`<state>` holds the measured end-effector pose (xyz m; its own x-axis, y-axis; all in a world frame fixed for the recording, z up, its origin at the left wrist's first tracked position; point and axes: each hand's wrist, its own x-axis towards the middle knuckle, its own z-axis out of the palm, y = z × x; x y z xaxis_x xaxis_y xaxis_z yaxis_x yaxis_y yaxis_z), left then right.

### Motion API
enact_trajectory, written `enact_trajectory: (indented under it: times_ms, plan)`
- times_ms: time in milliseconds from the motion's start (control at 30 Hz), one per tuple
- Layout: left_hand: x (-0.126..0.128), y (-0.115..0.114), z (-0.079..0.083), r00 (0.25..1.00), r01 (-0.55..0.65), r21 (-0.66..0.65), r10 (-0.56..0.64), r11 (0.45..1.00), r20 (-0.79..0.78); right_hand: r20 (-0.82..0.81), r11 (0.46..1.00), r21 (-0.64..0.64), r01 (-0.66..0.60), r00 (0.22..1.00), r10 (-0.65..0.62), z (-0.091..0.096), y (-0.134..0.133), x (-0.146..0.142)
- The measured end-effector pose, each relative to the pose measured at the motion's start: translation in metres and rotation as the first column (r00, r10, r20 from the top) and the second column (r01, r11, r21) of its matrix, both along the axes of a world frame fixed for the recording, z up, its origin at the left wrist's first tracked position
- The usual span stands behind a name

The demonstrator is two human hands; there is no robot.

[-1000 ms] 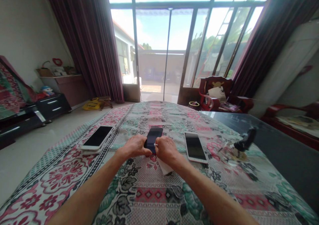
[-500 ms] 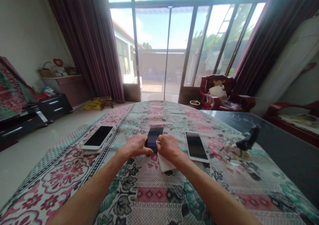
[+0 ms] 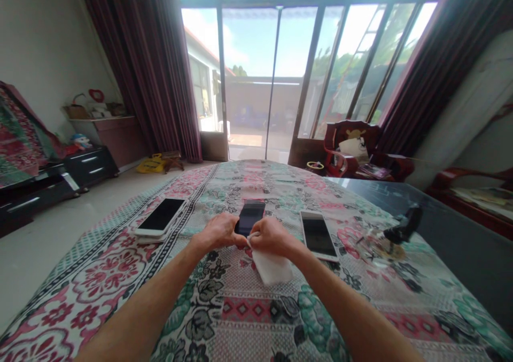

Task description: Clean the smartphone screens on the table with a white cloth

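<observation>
A dark smartphone (image 3: 252, 214) lies in the middle of the patterned tablecloth, its near end partly hidden by my hands. My left hand (image 3: 222, 231) grips its left edge, with the thumb along the near side. In my right hand (image 3: 272, 236) a white tissue (image 3: 274, 268) is pinched between closed fingers, pressed at the phone's near right corner; the rest of it hangs toward me. To the right lies a white-framed smartphone (image 3: 318, 235), screen up. On the left another white smartphone (image 3: 161, 216) rests on top of a flat white object.
Right of the phones stands a clear glass-like item (image 3: 374, 249) with a black object (image 3: 406, 224) leaning from it. The floral tablecloth (image 3: 248, 335) covers the table. A dark tabletop (image 3: 441, 217) adjoins at right. Beyond are a wooden chair (image 3: 352, 148) and tall windows.
My right hand has moved slightly toward me, to the phone's near end. More of the white tissue shows below it. My left hand keeps its hold, and the view has shifted a little.
</observation>
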<state>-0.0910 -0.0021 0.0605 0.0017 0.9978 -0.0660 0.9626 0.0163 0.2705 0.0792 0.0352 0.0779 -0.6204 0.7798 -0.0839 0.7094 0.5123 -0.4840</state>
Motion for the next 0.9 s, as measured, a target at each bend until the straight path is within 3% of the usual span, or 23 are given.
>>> enact_trajectory:
  times_ms: [100, 233, 333, 633, 733, 900]
  plan:
    - [0.0, -0.001, 0.002, 0.998, -0.01, -0.027, 0.011, 1.0, 0.056, -0.115, 0.99, -0.134, 0.054, 0.991, -0.069, 0.005, 0.015, 0.01]
    - [-0.004, -0.004, 0.005, 0.975, 0.035, -0.086, -0.015, 0.996, 0.22, -0.194, 0.981, -0.089, 0.171, 0.963, -0.185, 0.006, 0.035, 0.022]
    - [-0.008, -0.004, 0.007, 0.961, 0.035, -0.101, -0.006, 0.994, 0.275, -0.149, 0.983, -0.07, 0.172, 0.972, -0.181, 0.002, 0.041, 0.026]
    - [-0.01, -0.003, 0.005, 0.989, 0.011, -0.104, 0.004, 0.995, 0.149, -0.247, 0.967, -0.243, 0.073, 0.96, -0.134, -0.002, 0.028, 0.017]
    - [-0.008, -0.004, 0.007, 0.991, 0.063, -0.082, -0.052, 0.995, 0.126, -0.28, 0.96, -0.265, 0.087, 0.946, -0.163, -0.008, 0.031, 0.017]
    - [0.006, -0.006, 0.007, 0.959, 0.251, -0.027, -0.244, 0.968, 0.144, -0.321, 0.96, -0.275, 0.043, 0.937, -0.134, -0.02, 0.045, 0.021]
